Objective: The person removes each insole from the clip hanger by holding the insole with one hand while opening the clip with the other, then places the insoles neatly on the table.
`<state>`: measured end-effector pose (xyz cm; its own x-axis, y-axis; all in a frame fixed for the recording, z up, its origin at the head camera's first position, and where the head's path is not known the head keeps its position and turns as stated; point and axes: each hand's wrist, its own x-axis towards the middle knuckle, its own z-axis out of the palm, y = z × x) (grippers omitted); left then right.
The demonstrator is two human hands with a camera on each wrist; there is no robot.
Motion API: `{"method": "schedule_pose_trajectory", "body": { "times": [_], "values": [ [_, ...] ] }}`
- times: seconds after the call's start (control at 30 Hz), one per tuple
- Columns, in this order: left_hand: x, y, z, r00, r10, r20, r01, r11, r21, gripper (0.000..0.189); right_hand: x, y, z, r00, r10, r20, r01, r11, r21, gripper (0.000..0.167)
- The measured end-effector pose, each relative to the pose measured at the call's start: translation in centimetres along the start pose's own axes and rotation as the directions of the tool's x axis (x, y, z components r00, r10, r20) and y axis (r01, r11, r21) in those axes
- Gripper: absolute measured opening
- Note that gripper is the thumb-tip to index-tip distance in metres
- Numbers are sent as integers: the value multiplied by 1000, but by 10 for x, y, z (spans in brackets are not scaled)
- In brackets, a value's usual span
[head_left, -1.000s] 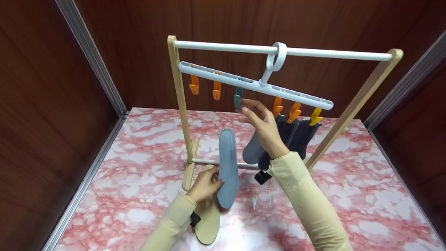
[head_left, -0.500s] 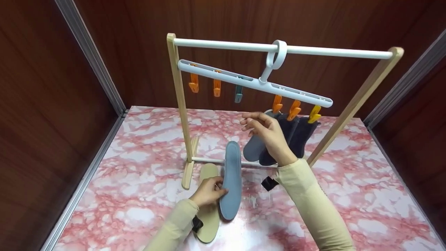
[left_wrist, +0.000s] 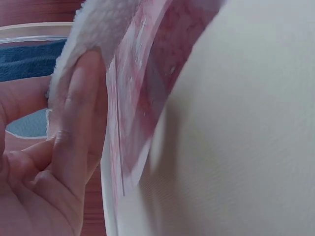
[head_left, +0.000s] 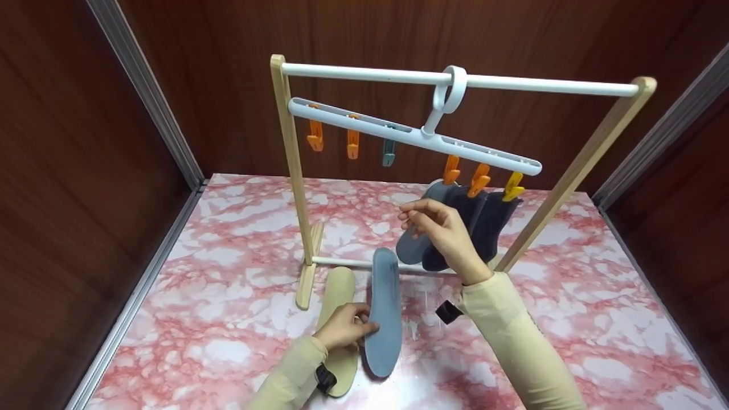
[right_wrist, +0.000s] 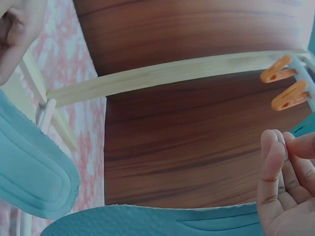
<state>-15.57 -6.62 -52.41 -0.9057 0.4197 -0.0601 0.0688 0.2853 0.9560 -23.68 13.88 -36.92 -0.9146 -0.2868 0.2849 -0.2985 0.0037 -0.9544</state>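
My left hand [head_left: 343,326] pinches a blue-grey insole [head_left: 388,313] by its left edge, thumb on its face, and holds it roughly upright. In the left wrist view, the insole's pale fleecy side [left_wrist: 101,29] faces the camera. A beige insole [head_left: 340,285] lies on the table behind the left hand. My right hand [head_left: 450,236] is in the air with loosely bent fingers and nothing between them. It is in front of a hanging blue-grey insole [head_left: 411,250], clipped by an orange clothespin [head_left: 451,169]. Beside it hang dark fabric pieces [head_left: 494,228], partly hidden.
A white clip hanger [head_left: 353,121] hangs tilted, right end lower, from the rack's white bar [head_left: 364,74]. Two orange clothespins [head_left: 353,143] and a teal clothespin [head_left: 388,152] on its left half hold nothing. Wooden posts [head_left: 581,171] frame the sides above the marbled table [head_left: 228,341].
My right hand has come down from the teal clothespin. My left hand has lowered the blue-grey insole slightly to the right. The hanger has stayed in place.
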Motion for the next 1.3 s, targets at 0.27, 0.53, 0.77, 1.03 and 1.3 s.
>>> {"method": "schedule_pose_trajectory", "body": {
  "times": [0.27, 0.53, 0.77, 1.03, 1.3],
  "values": [
    [-4, -3, 6, 999, -35, -6, 35, 999, -4, 15, -4, 4, -4, 1000, -14, 26, 15, 999, -39, 19],
    [-6, -5, 12, 999, -47, -3, 46, 999, -15, 14, -10, 5, -10, 999, -6, 37, 9, 997, -72, 18],
    [-6, -8, 16, 996, -84, 17, 84, 996, -28, 19, -13, 8, -14, 999, 20, 26, -17, 995, -94, 19],
    [-7, -7, 17, 997, -74, -14, 75, 990, 120, 12, -13, 11, -16, 999, 44, 15, -42, 995, -93, 19],
    [-6, -5, 21, 997, -43, -59, 55, 974, 219, 17, -13, 13, -16, 998, 59, 9, -58, 995, -82, 19]
  ]
}}
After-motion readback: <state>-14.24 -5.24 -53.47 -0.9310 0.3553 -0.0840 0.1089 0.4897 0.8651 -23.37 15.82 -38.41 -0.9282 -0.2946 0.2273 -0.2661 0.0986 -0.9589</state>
